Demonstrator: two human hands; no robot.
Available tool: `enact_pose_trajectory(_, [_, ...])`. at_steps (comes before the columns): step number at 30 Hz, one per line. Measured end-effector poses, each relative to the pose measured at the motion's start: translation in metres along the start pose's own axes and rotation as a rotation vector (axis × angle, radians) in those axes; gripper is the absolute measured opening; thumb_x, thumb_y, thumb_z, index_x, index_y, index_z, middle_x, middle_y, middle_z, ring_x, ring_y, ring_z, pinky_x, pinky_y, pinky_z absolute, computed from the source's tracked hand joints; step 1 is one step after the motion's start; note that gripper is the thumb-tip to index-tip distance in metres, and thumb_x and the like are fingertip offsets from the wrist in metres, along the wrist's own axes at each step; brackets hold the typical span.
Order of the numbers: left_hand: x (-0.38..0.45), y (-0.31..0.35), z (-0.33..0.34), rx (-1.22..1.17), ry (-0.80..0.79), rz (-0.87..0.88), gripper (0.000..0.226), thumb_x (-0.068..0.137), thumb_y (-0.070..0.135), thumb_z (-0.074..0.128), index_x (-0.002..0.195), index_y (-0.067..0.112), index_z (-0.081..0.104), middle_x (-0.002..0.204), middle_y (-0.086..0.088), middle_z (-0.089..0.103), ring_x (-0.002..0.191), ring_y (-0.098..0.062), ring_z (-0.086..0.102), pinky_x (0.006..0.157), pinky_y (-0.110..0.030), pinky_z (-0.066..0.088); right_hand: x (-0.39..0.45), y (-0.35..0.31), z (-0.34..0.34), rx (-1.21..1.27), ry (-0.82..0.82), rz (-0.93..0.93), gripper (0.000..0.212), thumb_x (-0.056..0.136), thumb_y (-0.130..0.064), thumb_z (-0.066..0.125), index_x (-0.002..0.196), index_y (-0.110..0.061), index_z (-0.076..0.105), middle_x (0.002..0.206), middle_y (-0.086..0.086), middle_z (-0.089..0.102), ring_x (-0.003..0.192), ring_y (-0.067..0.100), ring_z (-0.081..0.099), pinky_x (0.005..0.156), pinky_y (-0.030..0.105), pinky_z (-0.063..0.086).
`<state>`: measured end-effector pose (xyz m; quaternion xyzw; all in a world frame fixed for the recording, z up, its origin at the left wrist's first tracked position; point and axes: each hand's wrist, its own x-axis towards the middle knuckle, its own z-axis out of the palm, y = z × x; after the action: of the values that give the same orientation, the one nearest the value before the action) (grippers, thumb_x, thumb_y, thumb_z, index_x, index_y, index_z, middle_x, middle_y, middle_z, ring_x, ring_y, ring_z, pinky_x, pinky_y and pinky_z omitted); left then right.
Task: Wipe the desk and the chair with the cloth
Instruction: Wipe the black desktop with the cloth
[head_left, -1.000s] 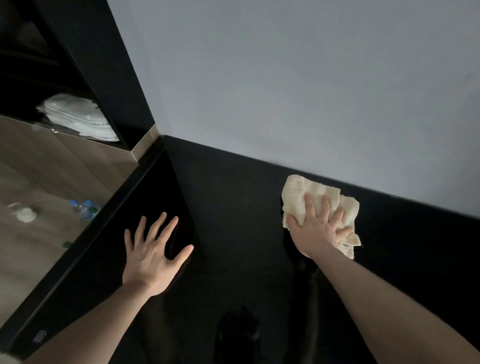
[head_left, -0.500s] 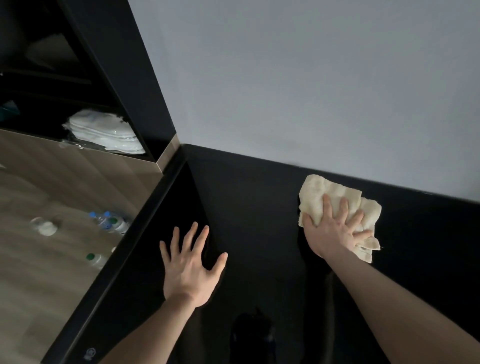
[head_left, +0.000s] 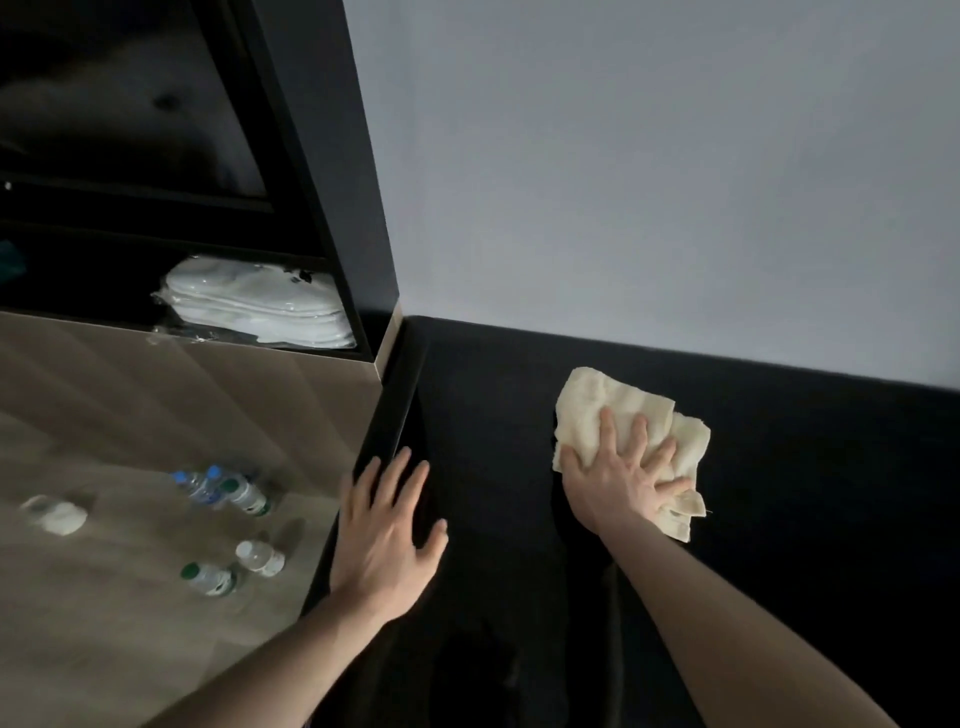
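A cream cloth (head_left: 608, 402) lies crumpled on the glossy black desk (head_left: 493, 415), close to the wall at the back. My right hand (head_left: 618, 480) presses flat on the cloth's near half, fingers spread and straight. My left hand (head_left: 387, 535) rests flat with spread fingers on the desk near its left edge, holding nothing. No chair is in view.
The grey wall (head_left: 649, 182) bounds the desk at the back. Left of the desk edge, the wooden floor (head_left: 104, 597) holds several plastic bottles (head_left: 228, 491). A dark shelf unit (head_left: 291, 156) at upper left carries a stack of white packets (head_left: 254, 306).
The view has swung left, showing more floor and shelf. My left hand now lies nearer the desk's left edge. My right hand stays pressed on the cloth near the wall.
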<state>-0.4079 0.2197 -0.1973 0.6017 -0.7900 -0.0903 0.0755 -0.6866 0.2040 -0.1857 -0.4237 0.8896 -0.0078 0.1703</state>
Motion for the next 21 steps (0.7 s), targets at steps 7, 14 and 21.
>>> enact_pose_trajectory(7, [0.0, -0.049, 0.005, -0.272, 0.003, -0.055, 0.083, 0.092, 0.078, 0.038, 0.165, 0.04, 0.026, 0.175, 0.017, 0.01, 0.149, -0.02, 0.038, 0.112, -0.039, 0.047, -0.015, -0.1, 0.018, 0.017, 0.0, -0.123, 0.079, 0.101, -0.068, 0.029, 0.167, -0.045, -0.008, 0.177, 0.002, -0.016, 0.158, 0.049, -0.019, 0.118, 0.08, -0.01])
enact_pose_trajectory(14, [0.0, -0.054, 0.004, -0.298, 0.01, -0.081, 0.078, 0.095, 0.07, 0.051, 0.164, 0.044, 0.024, 0.173, 0.025, 0.008, 0.146, -0.013, 0.038, 0.1, -0.034, 0.054, -0.006, -0.17, 0.03, 0.007, -0.03, -0.393, 0.079, 0.099, -0.07, 0.032, 0.166, -0.047, 0.0, 0.177, 0.001, -0.01, 0.158, 0.046, -0.023, 0.117, 0.079, -0.014])
enact_pose_trajectory(21, [0.002, -0.05, -0.006, -0.31, -0.024, -0.125, 0.064, 0.104, 0.049, 0.044, 0.164, 0.044, 0.025, 0.173, 0.025, 0.008, 0.148, -0.012, 0.037, 0.108, -0.033, 0.045, -0.031, -0.135, 0.028, -0.025, -0.043, -0.504, 0.07, 0.102, -0.067, 0.032, 0.164, -0.05, 0.005, 0.177, -0.002, -0.005, 0.16, 0.042, -0.014, 0.123, 0.073, -0.007])
